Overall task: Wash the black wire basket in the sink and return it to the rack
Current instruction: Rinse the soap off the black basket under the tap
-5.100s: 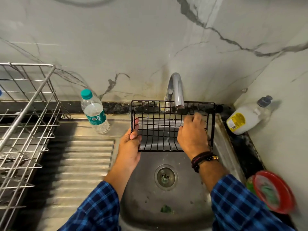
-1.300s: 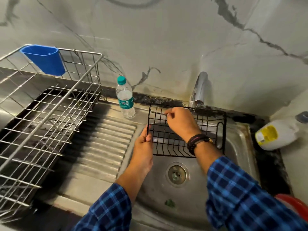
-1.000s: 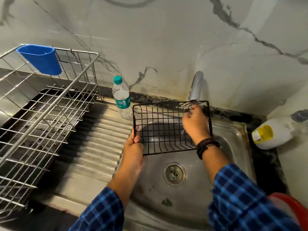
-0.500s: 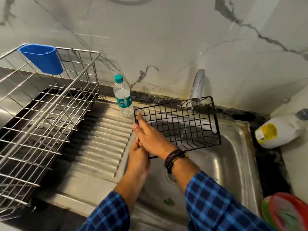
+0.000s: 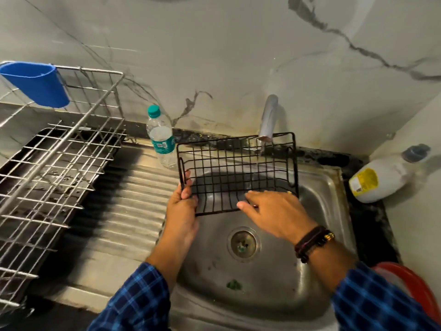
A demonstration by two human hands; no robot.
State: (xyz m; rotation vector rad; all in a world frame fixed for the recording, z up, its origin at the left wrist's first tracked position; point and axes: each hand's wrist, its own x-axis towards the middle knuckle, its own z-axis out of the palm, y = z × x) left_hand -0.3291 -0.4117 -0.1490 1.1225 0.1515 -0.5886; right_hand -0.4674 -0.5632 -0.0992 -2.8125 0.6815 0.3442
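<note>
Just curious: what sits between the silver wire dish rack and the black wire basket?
In the head view, the ribbed steel drainboard and a clear plastic water bottle lie between the silver wire dish rack and black wire basket.

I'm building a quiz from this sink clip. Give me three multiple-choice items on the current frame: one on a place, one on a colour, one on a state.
1. Where does the water bottle stand?
A. in the sink basin
B. on the steel ledge left of the black wire basket
C. inside the dish rack

2. What colour is the cup hung on the dish rack?
A. blue
B. red
C. white

3. How is the basket held?
A. lying loose in the sink
B. gripped at its left edge by the left hand, with the right hand on its near edge
C. hung on the tap

Answers: 1 B, it stands by the wall beside the basket. 2 A, the cup is plainly blue. 3 B, the left fingers wrap the wire and the basket is up under the tap.
</note>
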